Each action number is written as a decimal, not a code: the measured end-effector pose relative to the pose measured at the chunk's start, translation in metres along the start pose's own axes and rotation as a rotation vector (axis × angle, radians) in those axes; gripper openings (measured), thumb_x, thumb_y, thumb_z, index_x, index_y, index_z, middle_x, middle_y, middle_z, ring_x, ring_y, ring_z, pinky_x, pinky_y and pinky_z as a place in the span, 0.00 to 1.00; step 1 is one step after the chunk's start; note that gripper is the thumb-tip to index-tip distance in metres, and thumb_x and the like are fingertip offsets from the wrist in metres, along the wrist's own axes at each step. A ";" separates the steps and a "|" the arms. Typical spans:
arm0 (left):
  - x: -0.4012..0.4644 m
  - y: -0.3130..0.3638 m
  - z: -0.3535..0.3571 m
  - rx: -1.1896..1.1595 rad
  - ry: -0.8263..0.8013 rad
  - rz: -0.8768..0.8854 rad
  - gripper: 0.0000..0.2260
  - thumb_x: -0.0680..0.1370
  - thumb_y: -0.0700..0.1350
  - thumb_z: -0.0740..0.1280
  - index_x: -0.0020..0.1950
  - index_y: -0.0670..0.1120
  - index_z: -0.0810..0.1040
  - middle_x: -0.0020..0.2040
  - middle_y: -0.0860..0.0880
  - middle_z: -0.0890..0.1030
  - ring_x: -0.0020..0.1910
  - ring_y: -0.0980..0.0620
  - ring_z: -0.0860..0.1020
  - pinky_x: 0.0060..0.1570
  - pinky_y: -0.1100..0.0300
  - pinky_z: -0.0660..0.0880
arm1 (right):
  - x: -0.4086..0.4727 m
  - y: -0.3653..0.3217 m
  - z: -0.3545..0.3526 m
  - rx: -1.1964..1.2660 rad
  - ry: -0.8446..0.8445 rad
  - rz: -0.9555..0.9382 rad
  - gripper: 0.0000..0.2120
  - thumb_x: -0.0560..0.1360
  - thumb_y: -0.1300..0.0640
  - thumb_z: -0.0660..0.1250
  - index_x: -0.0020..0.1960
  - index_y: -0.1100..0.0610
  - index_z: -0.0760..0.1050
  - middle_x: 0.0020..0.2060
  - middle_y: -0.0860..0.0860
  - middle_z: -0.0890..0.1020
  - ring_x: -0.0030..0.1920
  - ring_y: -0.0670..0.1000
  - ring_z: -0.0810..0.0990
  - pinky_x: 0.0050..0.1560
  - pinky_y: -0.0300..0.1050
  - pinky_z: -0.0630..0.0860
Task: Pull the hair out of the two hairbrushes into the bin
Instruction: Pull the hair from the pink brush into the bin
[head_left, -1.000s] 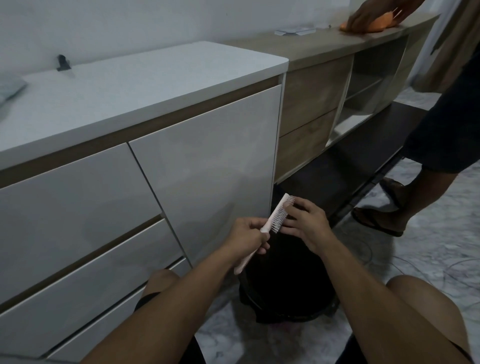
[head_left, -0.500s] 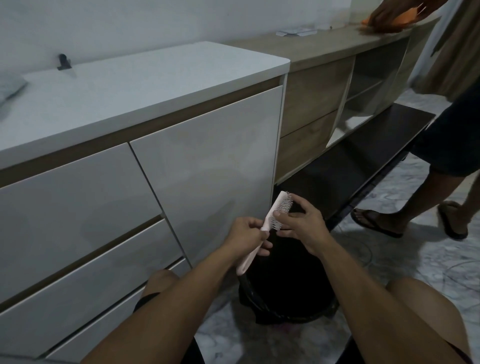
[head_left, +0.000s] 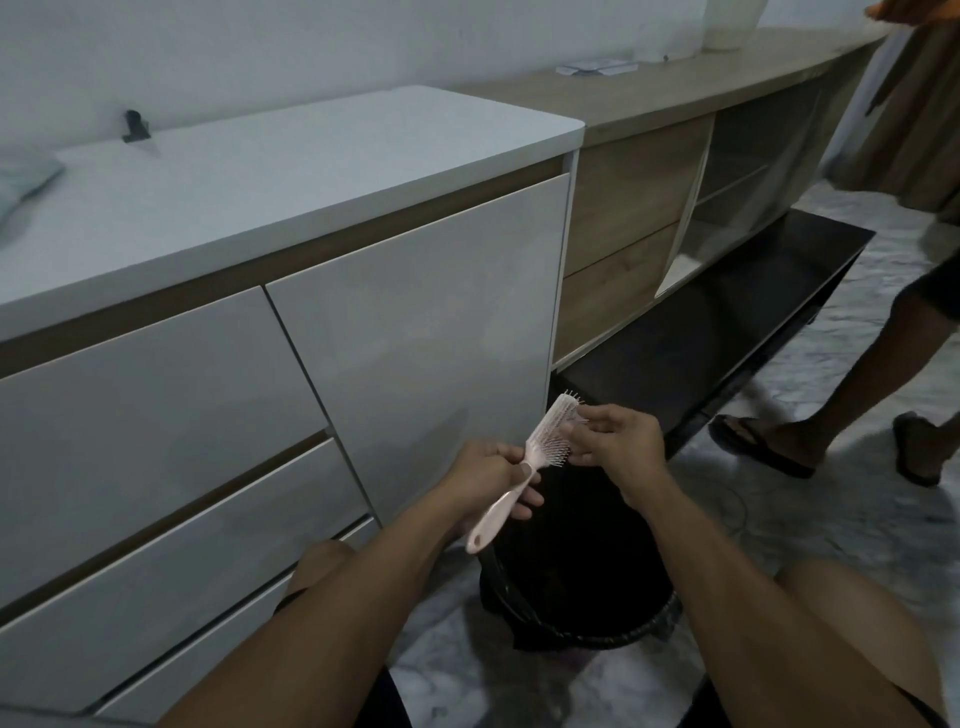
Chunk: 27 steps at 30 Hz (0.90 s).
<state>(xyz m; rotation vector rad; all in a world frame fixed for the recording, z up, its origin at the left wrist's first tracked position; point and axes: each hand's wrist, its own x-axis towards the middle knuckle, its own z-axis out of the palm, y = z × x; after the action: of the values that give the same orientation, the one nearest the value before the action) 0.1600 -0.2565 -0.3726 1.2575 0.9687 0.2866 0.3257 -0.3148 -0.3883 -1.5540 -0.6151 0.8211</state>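
Hairbrush: pink, above the bin.
Left hand: grips the handle.
Right hand: fingertips pinch at bristles; hair too fine to discern.
Bin interior: dark, unreadable.
Writing: none legible.

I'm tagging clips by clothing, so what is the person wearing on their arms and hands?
Nothing shows on either. The left hand and right hand are bare, with no gloves, rings or watch visible. Both forearms are bare as far as the frame's lower edge, so no sleeves are in view. Dark shorts show at the thighs.
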 end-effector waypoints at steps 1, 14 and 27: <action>-0.001 0.000 0.000 0.006 -0.016 0.003 0.08 0.79 0.32 0.59 0.56 0.37 0.74 0.41 0.43 0.78 0.26 0.55 0.80 0.23 0.63 0.76 | 0.002 0.001 -0.002 0.008 0.038 -0.003 0.13 0.69 0.65 0.76 0.52 0.68 0.81 0.36 0.58 0.83 0.34 0.51 0.83 0.32 0.41 0.81; 0.002 -0.002 0.014 0.200 0.203 0.087 0.12 0.72 0.32 0.65 0.51 0.43 0.82 0.35 0.48 0.79 0.27 0.55 0.73 0.25 0.65 0.69 | 0.007 0.007 0.000 0.118 0.144 0.085 0.14 0.75 0.56 0.71 0.58 0.60 0.76 0.49 0.59 0.83 0.45 0.57 0.86 0.40 0.53 0.84; 0.002 -0.004 0.012 0.576 0.296 0.245 0.12 0.70 0.43 0.72 0.52 0.44 0.85 0.46 0.42 0.86 0.46 0.44 0.83 0.45 0.56 0.76 | -0.004 -0.003 0.004 0.041 -0.043 0.146 0.28 0.72 0.68 0.72 0.66 0.53 0.65 0.57 0.55 0.74 0.59 0.60 0.77 0.46 0.58 0.83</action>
<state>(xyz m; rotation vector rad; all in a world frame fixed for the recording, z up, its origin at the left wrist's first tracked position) 0.1687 -0.2649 -0.3770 1.9057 1.1982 0.4103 0.3199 -0.3147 -0.3847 -1.5608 -0.5175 0.9733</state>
